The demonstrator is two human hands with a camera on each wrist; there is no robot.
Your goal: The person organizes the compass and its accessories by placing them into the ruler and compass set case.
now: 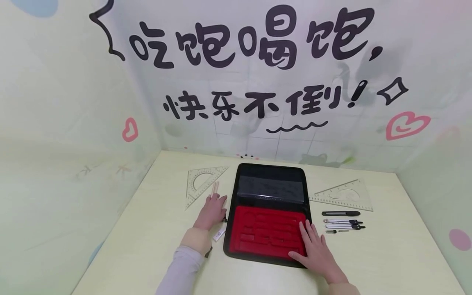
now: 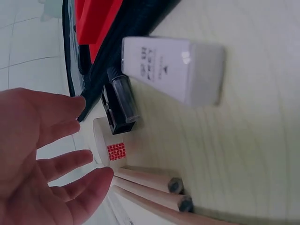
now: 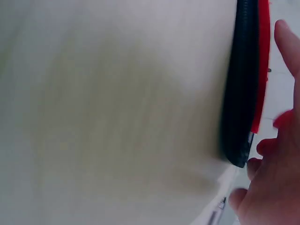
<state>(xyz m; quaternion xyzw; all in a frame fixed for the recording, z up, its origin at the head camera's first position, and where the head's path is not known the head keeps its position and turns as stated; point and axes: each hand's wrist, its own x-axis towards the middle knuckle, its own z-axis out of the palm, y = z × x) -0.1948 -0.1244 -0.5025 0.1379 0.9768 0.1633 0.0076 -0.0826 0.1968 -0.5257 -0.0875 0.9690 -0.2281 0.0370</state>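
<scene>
The left hand [image 1: 212, 211] is over the surface [image 1: 402, 250], left of the black case [image 1: 273, 169]. Its grip is wide: the fingers are spread and slightly bent, and hold nothing. Light-coloured pencils [image 2: 146, 178] lie at its fingertips; at least three dark ends show in the left wrist view. Whether the fingers touch them cannot be told.

The right hand [image 1: 316, 250] is at the case's lower right edge, its grip likewise wide, fingers spread and holding nothing. The thumb and fingertips reach over the edge of the red insert [image 1: 273, 229]; firm contact cannot be confirmed.

The case lies open, mid-surface, lid side away from the person. The insert fills the near half and shows moulded recesses. A dark sheet with a glossy face lines the lid.

Between the left hand and the case lie a white printed block [image 2: 161, 70], a black sharpener [image 2: 111, 110] and, against the sharpener, a clear tube [image 2: 125, 101] with a dark cap. A white item bearing a red checked patch [image 2: 117, 151] sits near the pencils, partly hidden.

A clear set square [image 1: 190, 186] lies farther left. Right of the case are a second set square [image 1: 363, 200], a black cutter [image 1: 341, 213], two silver compasses [image 1: 343, 221] and small parts beside them.
</scene>
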